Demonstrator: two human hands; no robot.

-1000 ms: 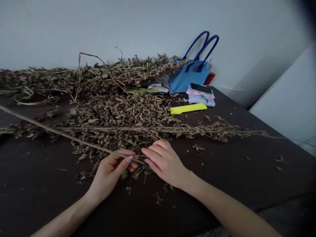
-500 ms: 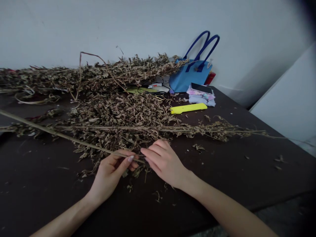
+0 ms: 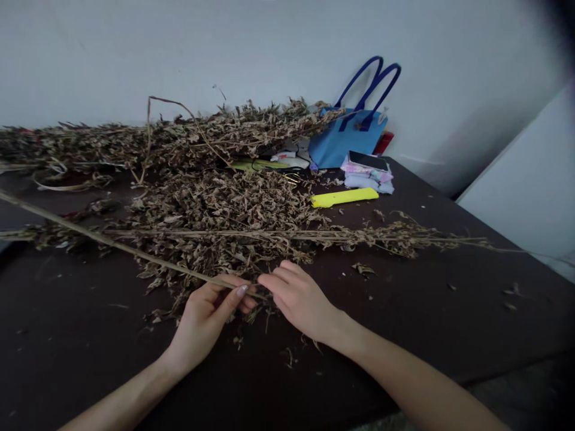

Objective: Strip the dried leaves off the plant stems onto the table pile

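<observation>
My left hand [image 3: 215,311] pinches a long dried plant stem [image 3: 148,257] near its right end, thumb on top. The stem slants up to the left edge of the view. My right hand [image 3: 299,299] is closed beside that end, its fingertips at the stem; a thin twig may lie between them, but the fingers hide it. Behind both hands spreads a heap of dried leaves [image 3: 220,203]. Several thin dried stalks [image 3: 305,234] lie across the heap and reach far to the right.
A large bundle of dried plants [image 3: 188,137] lies along the wall. To its right stand a blue bag [image 3: 345,140], a phone [image 3: 367,160] on folded cloth [image 3: 368,181], and a yellow strip-shaped object [image 3: 345,197]. Leaf scraps dot the dark table [image 3: 426,317].
My right hand's fingers have curled in more and shifted slightly beside the stem's end. My left hand keeps its pinch on the stem, a little further right in view.
</observation>
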